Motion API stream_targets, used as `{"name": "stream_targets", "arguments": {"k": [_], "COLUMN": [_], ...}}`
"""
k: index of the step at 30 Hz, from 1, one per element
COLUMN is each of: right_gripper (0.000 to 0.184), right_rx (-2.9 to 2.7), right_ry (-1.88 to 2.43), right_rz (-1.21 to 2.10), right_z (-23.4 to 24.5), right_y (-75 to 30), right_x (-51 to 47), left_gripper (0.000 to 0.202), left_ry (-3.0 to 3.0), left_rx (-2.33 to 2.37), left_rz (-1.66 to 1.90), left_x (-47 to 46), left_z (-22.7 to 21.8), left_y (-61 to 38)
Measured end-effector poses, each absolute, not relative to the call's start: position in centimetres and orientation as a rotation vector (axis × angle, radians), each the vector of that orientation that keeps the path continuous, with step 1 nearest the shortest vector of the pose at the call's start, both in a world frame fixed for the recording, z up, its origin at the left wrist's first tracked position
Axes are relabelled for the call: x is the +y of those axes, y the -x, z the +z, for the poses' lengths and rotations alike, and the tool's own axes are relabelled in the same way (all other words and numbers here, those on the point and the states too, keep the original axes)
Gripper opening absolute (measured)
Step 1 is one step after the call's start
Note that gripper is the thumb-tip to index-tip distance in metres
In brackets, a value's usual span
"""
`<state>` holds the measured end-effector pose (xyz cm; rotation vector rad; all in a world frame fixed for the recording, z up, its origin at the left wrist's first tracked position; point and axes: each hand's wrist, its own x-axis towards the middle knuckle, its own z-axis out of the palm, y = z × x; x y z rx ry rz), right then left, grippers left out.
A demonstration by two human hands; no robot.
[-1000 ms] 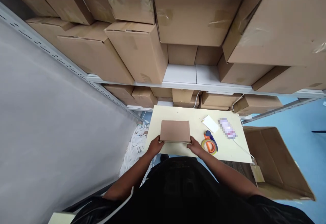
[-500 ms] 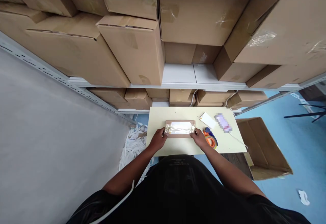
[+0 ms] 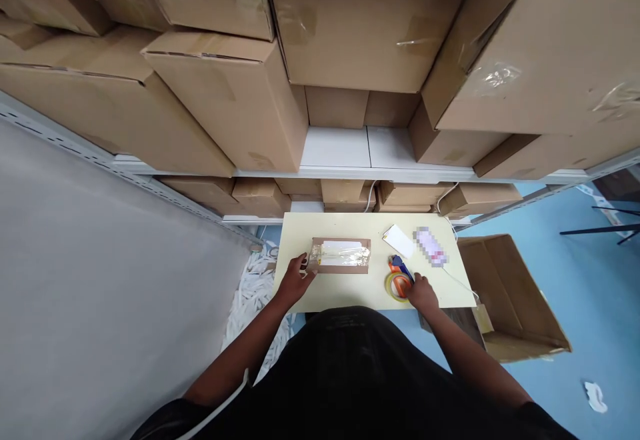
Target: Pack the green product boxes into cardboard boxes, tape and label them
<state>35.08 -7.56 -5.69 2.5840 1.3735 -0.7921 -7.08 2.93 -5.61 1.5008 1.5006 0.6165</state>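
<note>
A small, flat cardboard box (image 3: 344,269) lies on the pale yellow table, with a white label (image 3: 341,253) under shiny clear tape on its top. At its left end is my left hand (image 3: 295,281), thumb and fingers closed on the edge. My right hand (image 3: 424,295) is at the tape dispenser (image 3: 395,265), which is blue and orange and carries a roll of tape (image 3: 389,289). The fingers of that hand are wrapped on the dispenser's near right side, and they partly hide it.
On the table (image 3: 345,293) lie a white card (image 3: 399,241) and a blurred-out phone-like object (image 3: 431,247) with a cable. Large cardboard boxes (image 3: 360,20) fill the shelf (image 3: 335,150) ahead. An open carton (image 3: 515,293) stands at right; white scraps (image 3: 247,297) lie at left.
My right hand has left the box's right end and moved right to the tape dispenser, which has turned slightly. My left hand stays at the box's left end. The whole view has shifted.
</note>
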Motion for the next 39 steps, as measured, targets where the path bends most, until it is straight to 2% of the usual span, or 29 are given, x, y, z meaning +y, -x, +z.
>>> {"name": "stream_targets", "arguments": {"k": [4, 7, 11, 17, 19, 22, 27, 30, 32, 34, 36, 39], "right_gripper": [0.024, 0.021, 0.033, 0.036, 0.036, 0.040, 0.042, 0.057, 0.061, 0.054, 0.045, 0.051], "right_rx": [1.491, 1.654, 1.831, 2.157, 2.122, 2.050, 1.892, 1.955, 2.020, 2.061, 1.976, 1.529], "right_ry": [-2.488, -2.552, -2.776, -2.923, -2.964, -2.968, -3.029, -3.075, -3.117, -3.146, -3.134, -2.951], "right_rz": [-0.943, -0.906, -0.880, -0.587, -0.482, -0.497, -0.569, -0.552, -0.513, -0.526, -0.695, -1.240], "right_z": [-6.8, -4.8, 3.0, 17.0, 19.8, 21.7, 21.6, 20.7, 18.8, 15.3, 10.1, 1.5], "right_y": [-36.2, -35.8, -34.4, -30.4, -28.9, -27.0, -26.0, -26.7, -27.5, -28.1, -28.3, -27.2], "right_x": [-7.5, -6.7, -2.3, 12.8, 17.7, 23.3, 27.5, 25.6, 21.9, 16.6, 10.7, 3.1], "left_gripper": [0.057, 0.053, 0.047, 0.044, 0.045, 0.044, 0.041, 0.043, 0.049, 0.059, 0.070, 0.077], "left_ry": [-1.492, -1.494, -1.483, -1.504, -1.501, -1.490, -1.494, -1.483, -1.474, -1.459, -1.420, -1.344], "left_rx": [1.546, 1.566, 1.582, 1.540, 1.531, 1.533, 1.512, 1.505, 1.499, 1.494, 1.492, 1.495], "left_rz": [0.679, 0.723, 0.747, 0.785, 0.778, 0.742, 0.695, 0.652, 0.625, 0.610, 0.589, 0.526], "left_x": [2.6, 2.4, 2.0, 0.6, 0.2, -0.3, -0.6, -0.5, -0.1, 0.4, 1.2, 2.2], "left_z": [-5.6, -5.6, -5.6, -4.8, -4.6, -4.7, -5.2, -5.4, -5.5, -5.7, -5.9, -6.2], "left_y": [7.9, 8.6, 9.3, 9.5, 9.7, 10.1, 10.2, 9.9, 9.7, 9.4, 8.9, 8.0]}}
